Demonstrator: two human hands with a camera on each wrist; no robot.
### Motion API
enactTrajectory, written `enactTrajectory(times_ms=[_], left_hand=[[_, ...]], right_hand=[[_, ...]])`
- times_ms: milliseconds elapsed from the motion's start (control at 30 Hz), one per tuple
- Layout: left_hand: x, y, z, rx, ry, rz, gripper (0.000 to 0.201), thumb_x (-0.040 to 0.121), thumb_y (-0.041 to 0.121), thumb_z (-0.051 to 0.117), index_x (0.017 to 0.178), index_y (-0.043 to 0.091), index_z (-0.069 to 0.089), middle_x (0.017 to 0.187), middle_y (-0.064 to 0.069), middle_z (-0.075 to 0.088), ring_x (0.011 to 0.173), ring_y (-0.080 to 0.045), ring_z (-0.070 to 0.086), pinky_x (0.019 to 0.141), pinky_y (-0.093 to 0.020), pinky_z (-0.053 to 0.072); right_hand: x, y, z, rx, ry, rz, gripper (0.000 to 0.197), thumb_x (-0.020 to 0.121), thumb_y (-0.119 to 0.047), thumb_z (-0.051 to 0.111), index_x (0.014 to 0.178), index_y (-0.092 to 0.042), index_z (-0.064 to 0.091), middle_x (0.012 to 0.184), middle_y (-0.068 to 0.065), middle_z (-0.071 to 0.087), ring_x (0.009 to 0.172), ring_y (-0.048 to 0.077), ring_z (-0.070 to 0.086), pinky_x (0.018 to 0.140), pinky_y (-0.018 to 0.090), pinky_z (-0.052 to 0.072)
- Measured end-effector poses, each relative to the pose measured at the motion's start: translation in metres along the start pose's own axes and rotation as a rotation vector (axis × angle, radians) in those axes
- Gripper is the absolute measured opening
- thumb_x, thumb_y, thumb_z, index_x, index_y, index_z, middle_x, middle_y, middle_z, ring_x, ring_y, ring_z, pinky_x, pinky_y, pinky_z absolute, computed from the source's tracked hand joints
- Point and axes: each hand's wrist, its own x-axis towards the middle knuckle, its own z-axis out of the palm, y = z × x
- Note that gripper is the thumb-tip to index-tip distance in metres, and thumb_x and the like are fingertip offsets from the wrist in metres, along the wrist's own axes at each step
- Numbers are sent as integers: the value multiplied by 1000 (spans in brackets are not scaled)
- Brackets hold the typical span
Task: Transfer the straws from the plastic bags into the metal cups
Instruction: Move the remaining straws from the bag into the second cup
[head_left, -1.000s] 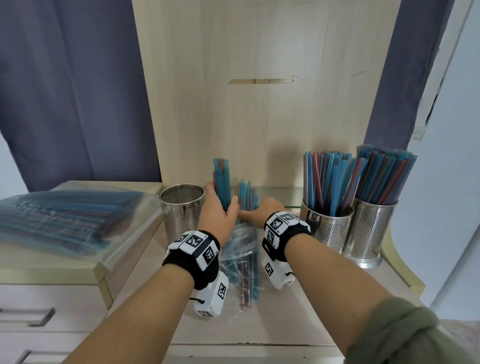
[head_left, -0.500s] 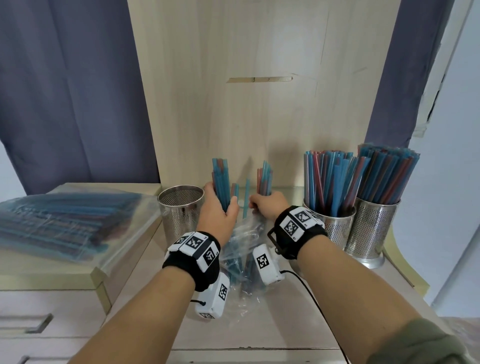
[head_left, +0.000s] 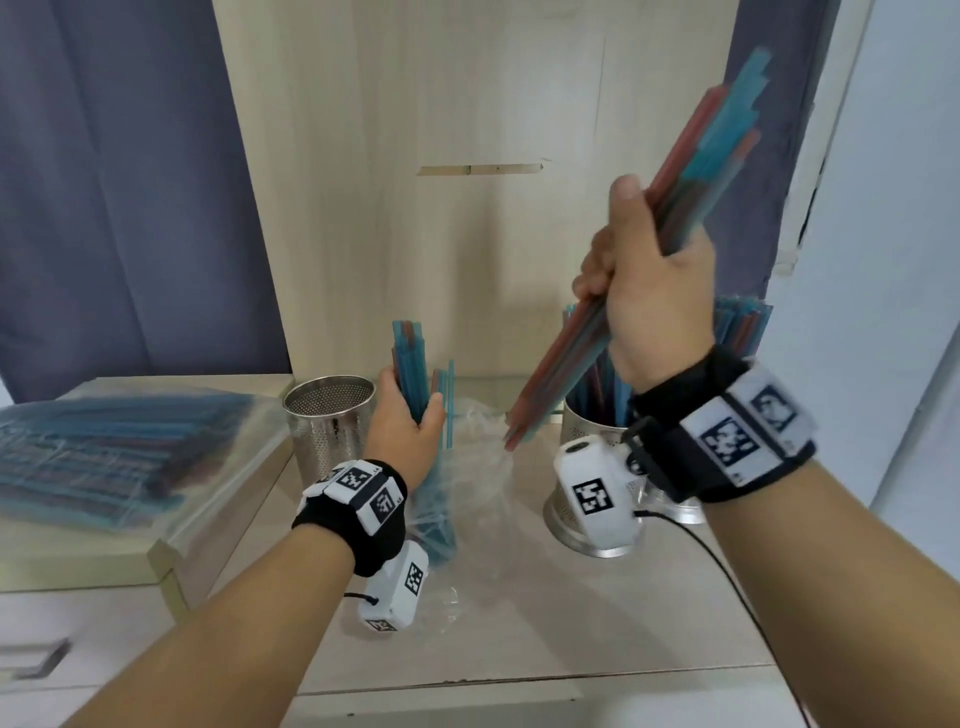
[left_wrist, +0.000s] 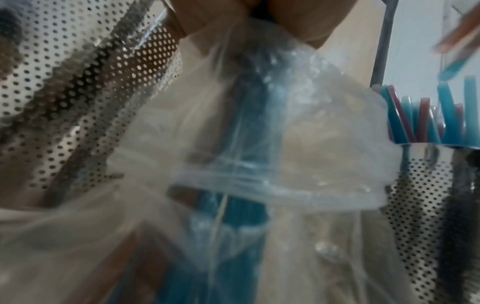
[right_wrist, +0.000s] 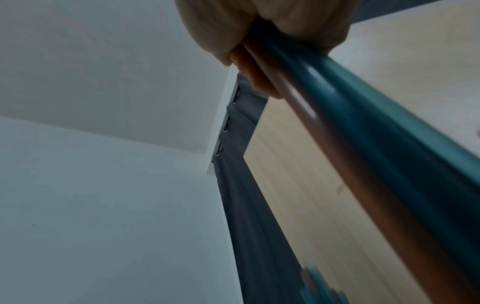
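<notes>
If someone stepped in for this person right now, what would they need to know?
Right hand grips a lifted bundle of straws, clear of the open plastic bag.
Left hand holds the straws still standing in that bag.
Done: two metal cups on the right hold straws.
Left: fill the empty perforated cup, finish this bag, then empty the full bag on the side cabinet.

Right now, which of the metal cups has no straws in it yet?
The metal cup on the left, beside the left hand. Its mesh inside shows bare, while the cups on the right are packed with blue and red straws.
</notes>
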Motion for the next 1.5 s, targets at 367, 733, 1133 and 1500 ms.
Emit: enactTrajectory(times_ms=[367, 733, 1133, 1500], left_hand=[[38, 65, -32, -211, 154, 161, 18, 93, 13, 52, 97, 26, 40, 81, -7, 52, 68, -25, 55, 67, -43, 53], [15, 52, -51, -304, 361, 27, 19, 95, 16, 52, 109, 18, 39, 73, 1, 55, 59, -11, 57, 61, -27, 52], [3, -7, -47, -190, 206, -94, 32, 94, 27, 55, 121, 15, 42, 92, -11, 64, 79, -25, 65, 79, -43, 57], [4, -27, -38, -165, 159, -83, 34, 96, 25, 54, 127, 14, 42, 90, -9, 63, 78, -17, 63, 71, -25, 51]], right_hand=[[19, -33, -70, -41, 82, 114, 29, 101, -25, 54, 74, -17, 45, 50, -7, 43, 46, 10, 44, 51, 27, 43], [5, 81, 37, -327, -119, 478, 16, 96, -13, 55, 82, -7, 51, 57, 5, 51, 45, 18, 49, 43, 24, 44], [-29, 192, 28, -819, -301, 790, 41, 98, -30, 58, 126, 0, 57, 101, 14, 63, 86, 25, 58, 74, 30, 46], [-34, 222, 47, -1030, -280, 743, 41, 83, -35, 75, 107, -5, 61, 102, 9, 63, 82, 26, 61, 69, 33, 52]])
